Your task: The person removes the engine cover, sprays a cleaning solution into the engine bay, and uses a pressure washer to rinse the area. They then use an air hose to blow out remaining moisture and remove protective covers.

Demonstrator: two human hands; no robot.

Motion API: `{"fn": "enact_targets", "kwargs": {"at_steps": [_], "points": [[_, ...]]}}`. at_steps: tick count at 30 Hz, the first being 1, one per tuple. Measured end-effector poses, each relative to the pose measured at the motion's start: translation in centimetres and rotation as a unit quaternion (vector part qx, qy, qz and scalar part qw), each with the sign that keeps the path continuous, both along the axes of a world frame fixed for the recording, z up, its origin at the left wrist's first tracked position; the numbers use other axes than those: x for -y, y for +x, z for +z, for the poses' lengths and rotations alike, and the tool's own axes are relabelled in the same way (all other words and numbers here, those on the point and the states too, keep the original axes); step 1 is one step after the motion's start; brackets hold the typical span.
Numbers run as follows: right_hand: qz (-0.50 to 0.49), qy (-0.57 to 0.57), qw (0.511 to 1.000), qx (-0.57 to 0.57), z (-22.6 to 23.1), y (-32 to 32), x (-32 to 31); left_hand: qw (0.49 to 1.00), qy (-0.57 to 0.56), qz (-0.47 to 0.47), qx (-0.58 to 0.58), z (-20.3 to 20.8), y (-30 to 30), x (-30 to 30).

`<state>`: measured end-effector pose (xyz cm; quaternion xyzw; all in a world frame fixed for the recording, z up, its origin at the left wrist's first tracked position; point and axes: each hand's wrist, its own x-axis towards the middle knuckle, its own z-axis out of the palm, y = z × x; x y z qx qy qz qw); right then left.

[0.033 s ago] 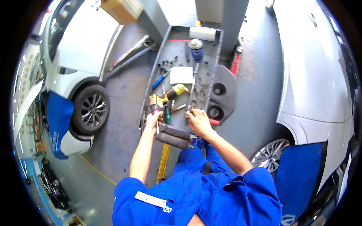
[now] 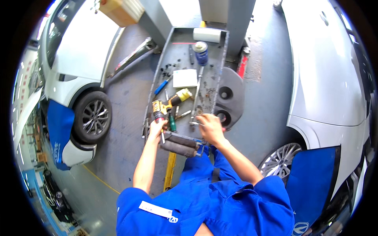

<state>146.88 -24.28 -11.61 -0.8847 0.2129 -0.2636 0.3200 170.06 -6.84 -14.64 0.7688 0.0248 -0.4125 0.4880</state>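
My left hand is closed around the front end of a yellow-and-black cordless drill, whose handle and battery lie across the tool tray. A thin silver bit sticks out below my fingers. At the tray's near right corner, my right hand pinches a small silver metal piece; its kind is unclear. Just beyond these fingers lies the near end of a long metal bar. A green-handled screwdriver and a blue-handled screwdriver rest in the tray.
Farther up the tray are a white paper pad, a blue spray can, a white roll and several small dark fasteners. A grey panel with round cups adjoins its right side. White cars flank both sides.
My right hand has shifted slightly right within the tray, and the small silver piece now shows at its fingertips. My left hand stays on the drill. The whole view has shifted slightly.
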Motion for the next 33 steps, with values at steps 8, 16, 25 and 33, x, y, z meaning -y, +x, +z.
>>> {"fn": "enact_targets", "kwargs": {"at_steps": [8, 16, 25, 33], "points": [[-0.385, 0.346, 0.843, -0.144, -20.0, -12.9, 17.5, 0.893, 0.307, -0.154, 0.292, 0.8, -2.8, -1.4], [-0.246, 0.705, 0.660, -0.086, -34.6, -7.8, 29.0, 0.808, 0.251, -0.047, 0.530, 6.6, -23.2, 5.9], [-0.445, 0.722, 0.530, -0.023, -28.6, -4.2, 28.5, 0.835, -0.014, 0.508, -0.212, -23.0, -30.9, 16.2], [-0.345, 0.787, 0.511, 0.027, -27.6, -6.4, 29.1, 0.742, -0.014, 0.604, -0.290, -29.0, -30.3, 15.8]]}}
